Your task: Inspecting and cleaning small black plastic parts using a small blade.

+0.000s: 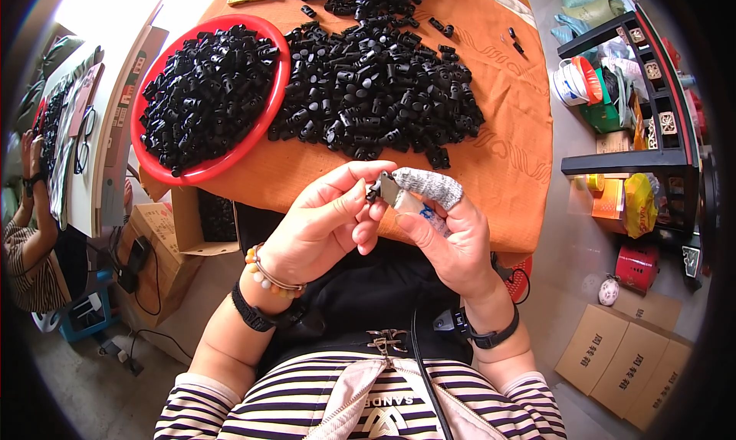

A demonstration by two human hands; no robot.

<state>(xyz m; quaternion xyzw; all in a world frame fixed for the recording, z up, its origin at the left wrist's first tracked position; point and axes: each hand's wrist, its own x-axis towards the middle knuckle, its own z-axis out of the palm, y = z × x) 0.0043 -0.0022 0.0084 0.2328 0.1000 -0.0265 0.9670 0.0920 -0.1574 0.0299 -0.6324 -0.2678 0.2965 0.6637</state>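
While you look down, both hands meet just below the near edge of the surface, above your lap.

Small black part: it sits between your two hands, pinched at the fingertips of each, in the air and clear of the cloth.
Left hand: closed in a pinch, thumb and forefinger tips gripping the part's left side; a beaded bracelet and a black wristband circle the wrist.
Right hand: also grasping the part, from its right; the forefinger wears a grey knitted finger cot that points left onto the part, thumb beneath.
Loose pile of black parts: spread on the orange cloth, well beyond your fingers.
Red bowl: to the left of that pile, touching it, heaped with the same black parts.
Cardboard boxes: on the floor at your right.
Another person: seated at far left, apart from your hands.
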